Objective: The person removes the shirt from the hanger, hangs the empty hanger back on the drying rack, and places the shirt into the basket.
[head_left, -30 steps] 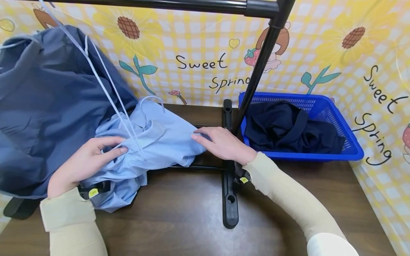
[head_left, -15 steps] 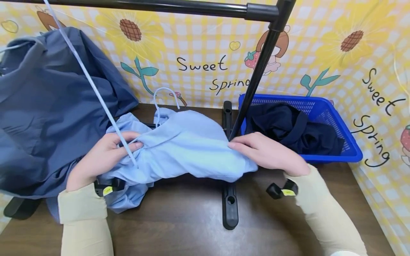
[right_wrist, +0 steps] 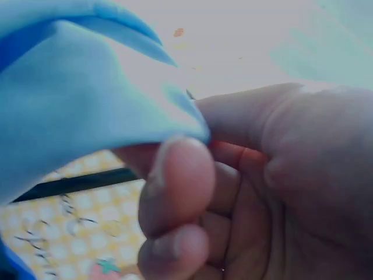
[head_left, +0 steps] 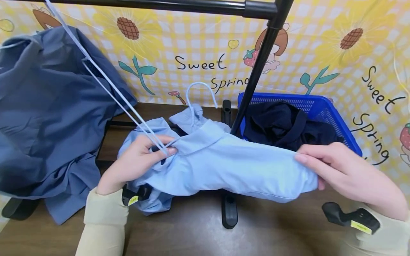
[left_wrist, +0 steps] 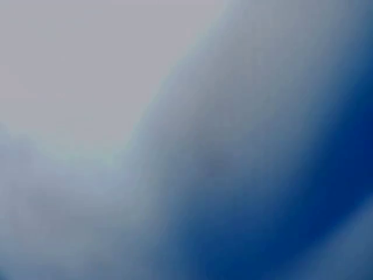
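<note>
A light blue shirt (head_left: 234,163) stretches between both hands above the table. Its collar surrounds a pale hanger, whose hook (head_left: 200,85) sticks up at the back. My left hand (head_left: 137,158) pinches the shirt's cloth near the collar. Pale thin strands (head_left: 105,78) run from the upper left down to those fingertips; whether they are gripped is unclear. At the shirt's right end, my right hand (head_left: 349,170) pinches the cloth between thumb and fingers. In the right wrist view the thumb and fingers hold a cloth fold (right_wrist: 116,99). The left wrist view is only a blue-grey blur.
A dark grey-blue garment (head_left: 48,106) hangs on the left. Behind my right hand stands a blue basket (head_left: 349,138) with dark navy cloth (head_left: 282,124) inside. A black rack (head_left: 262,53) crosses overhead, its foot (head_left: 229,213) on the brown table (head_left: 179,234).
Both hands have moved right, the right hand farther, drawing the light blue shirt out wide. The hanger hook has shifted right and now stands more upright.
</note>
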The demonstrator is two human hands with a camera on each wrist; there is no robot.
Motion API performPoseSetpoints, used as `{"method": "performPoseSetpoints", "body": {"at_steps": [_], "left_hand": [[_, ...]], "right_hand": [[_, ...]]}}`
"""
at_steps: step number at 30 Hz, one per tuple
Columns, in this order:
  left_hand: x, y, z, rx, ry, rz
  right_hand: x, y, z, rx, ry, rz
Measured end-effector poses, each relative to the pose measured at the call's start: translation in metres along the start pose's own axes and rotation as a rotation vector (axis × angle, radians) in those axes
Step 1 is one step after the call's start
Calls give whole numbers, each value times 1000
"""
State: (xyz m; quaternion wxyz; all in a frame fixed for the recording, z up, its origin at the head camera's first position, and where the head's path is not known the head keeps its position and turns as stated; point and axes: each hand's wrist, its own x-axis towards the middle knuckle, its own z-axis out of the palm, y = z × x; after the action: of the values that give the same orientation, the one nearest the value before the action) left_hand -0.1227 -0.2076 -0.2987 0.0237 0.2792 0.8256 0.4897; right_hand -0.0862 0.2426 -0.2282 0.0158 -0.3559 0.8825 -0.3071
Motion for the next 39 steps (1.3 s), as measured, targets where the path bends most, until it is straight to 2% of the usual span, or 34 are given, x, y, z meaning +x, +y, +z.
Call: {"method": "performPoseSetpoints", "body": {"at_steps": [2, 4, 6, 8, 11, 13, 17, 20, 22, 25, 28, 31, 35, 39], "left_hand": [[1, 9, 6, -4, 12, 0], [1, 17, 11, -4, 26, 0], [1, 24, 15, -7, 35, 1], [1, 27, 17, 7, 34, 3], [4, 25, 20, 72, 29, -29], [6, 20, 23, 128, 27, -35], [9, 5, 30, 223, 35, -19], [12, -4, 36, 267, 57, -5], [14, -8, 41, 268, 84, -7], [16, -10, 49, 235, 146, -8], [19, -8, 56, 195, 206, 6], [22, -4, 62, 171, 252, 42], [28, 3, 71, 128, 265, 72], [33, 8, 76, 130, 254, 80]], "right_hand": [[-10, -2, -5, -10, 65, -24], [-19, -1, -9, 28, 130, -41], [-24, 2, -11, 106, 164, -60], [-27, 5, -11, 154, 159, -57], [-25, 16, -7, 150, 89, -32], [-21, 26, -1, 133, 4, -26], [-14, 53, 20, 195, -155, -34], [-11, 64, 35, 191, -184, 36], [-7, 64, 42, 146, -149, 100], [2, 59, 48, 80, -34, 155], [15, 50, 54, 50, 99, 147], [29, 42, 62, 48, 182, 119], [43, 36, 76, 65, 259, 96], [47, 35, 84, 107, 338, 97]]}}
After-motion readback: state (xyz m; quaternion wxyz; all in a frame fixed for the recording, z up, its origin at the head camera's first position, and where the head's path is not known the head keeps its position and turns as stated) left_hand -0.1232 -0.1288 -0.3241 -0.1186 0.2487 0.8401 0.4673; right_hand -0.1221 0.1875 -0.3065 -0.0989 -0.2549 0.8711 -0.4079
